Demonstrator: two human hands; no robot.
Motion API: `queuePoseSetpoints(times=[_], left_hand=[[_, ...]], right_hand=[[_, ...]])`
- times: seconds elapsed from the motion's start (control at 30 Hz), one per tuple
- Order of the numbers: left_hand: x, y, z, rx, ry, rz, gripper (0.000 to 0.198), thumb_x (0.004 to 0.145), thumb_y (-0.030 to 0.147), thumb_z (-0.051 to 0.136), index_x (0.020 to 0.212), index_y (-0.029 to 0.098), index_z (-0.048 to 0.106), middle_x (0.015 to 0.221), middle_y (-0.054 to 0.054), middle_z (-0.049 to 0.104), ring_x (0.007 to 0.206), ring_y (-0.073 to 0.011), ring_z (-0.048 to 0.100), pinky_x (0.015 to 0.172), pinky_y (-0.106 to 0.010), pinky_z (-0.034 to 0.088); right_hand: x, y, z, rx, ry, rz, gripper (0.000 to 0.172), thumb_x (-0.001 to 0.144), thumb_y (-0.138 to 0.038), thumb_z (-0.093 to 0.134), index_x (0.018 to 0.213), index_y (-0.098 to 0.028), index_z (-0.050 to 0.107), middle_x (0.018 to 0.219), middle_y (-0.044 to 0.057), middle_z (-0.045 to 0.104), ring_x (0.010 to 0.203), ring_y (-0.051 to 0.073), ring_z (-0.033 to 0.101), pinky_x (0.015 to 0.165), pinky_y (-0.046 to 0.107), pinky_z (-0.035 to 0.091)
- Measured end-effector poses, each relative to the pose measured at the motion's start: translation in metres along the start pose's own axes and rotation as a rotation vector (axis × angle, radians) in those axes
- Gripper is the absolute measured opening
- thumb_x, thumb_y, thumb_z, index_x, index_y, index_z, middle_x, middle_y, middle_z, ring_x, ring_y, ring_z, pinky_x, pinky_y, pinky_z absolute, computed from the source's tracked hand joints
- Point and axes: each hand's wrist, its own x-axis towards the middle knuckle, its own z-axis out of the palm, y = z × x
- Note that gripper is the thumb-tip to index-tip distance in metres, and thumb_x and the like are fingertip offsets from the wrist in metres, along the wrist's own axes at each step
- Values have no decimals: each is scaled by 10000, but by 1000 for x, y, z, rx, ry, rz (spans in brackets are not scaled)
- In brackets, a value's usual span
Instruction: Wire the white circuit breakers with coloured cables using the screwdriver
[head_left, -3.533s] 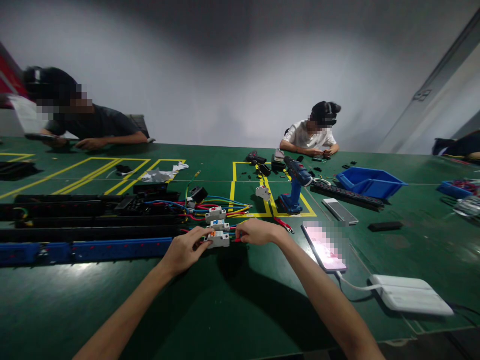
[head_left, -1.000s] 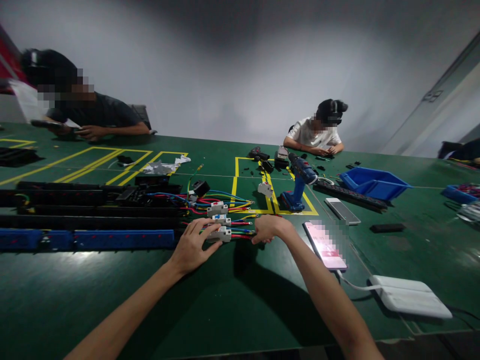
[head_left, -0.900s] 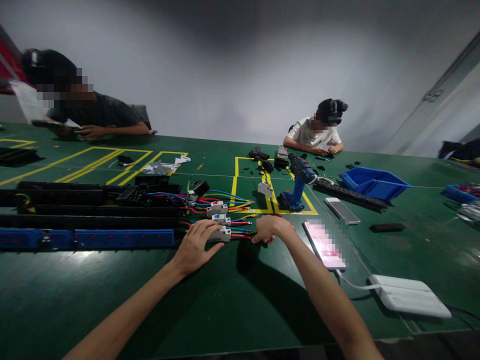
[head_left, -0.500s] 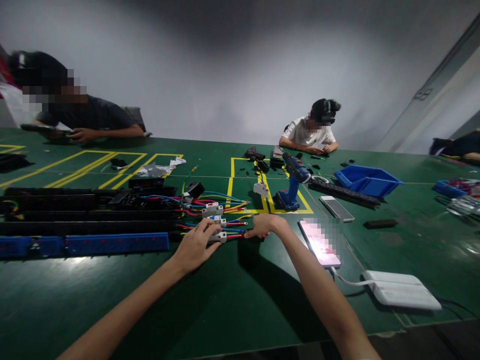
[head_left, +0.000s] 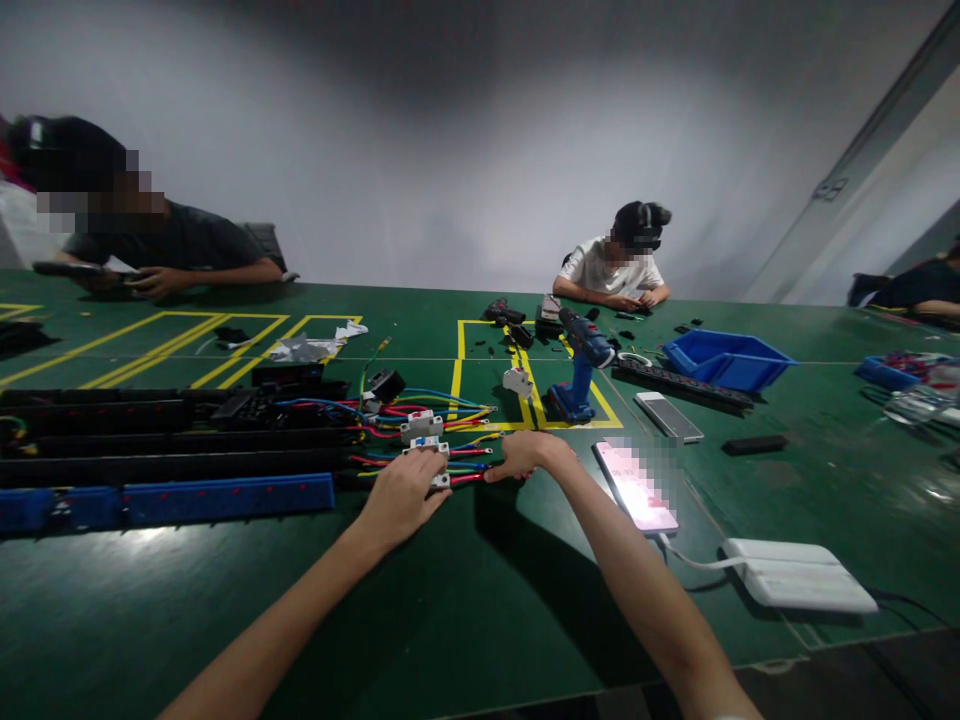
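Observation:
My left hand (head_left: 405, 495) is closed over the nearest white circuit breaker (head_left: 441, 482), its fingers covering most of the body. From the breaker's right side a red wire (head_left: 466, 479) runs to my right hand (head_left: 525, 455), whose fingers pinch its end; the tip is hidden. Two more white breakers, one partly under my left fingers and another (head_left: 421, 426) farther back, lie alongside with coloured wires. These wires lead left to a row of long black power strips and a blue-faced power strip (head_left: 225, 498).
A blue cordless drill (head_left: 581, 370) stands beyond my right hand, near a loose white breaker (head_left: 517, 381). To the right lie a lit phone (head_left: 626, 475), a white power bank (head_left: 799, 575), a grey phone (head_left: 669, 416) and a blue bin (head_left: 727, 360). Two people sit across the table.
My left fingers have curled farther over the nearest breaker and cover more of it. My right hand keeps its pinch at the wire end. The view has shifted slightly.

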Motion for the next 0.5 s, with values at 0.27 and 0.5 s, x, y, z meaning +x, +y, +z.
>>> queuePoseSetpoints(times=[0.27, 0.5], left_hand=[[-2, -6, 9, -38, 19, 22, 153, 824, 275, 639, 915, 203, 539, 930, -54, 611, 882, -232, 564, 794, -358, 454], [-1, -5, 9, -30, 23, 39, 123, 841, 256, 618, 926, 199, 548, 947, -56, 610, 907, -237, 559, 818, -370, 451]], right_hand=[[12, 14, 5, -3, -6, -19, 593, 760, -713, 565, 700, -132, 674, 706, 72, 686, 556, 160, 591, 504, 250, 407], [15, 15, 7, -50, 9, -3, 613, 764, -731, 541, 650, -143, 668, 698, 78, 689, 564, 171, 605, 516, 256, 401]])
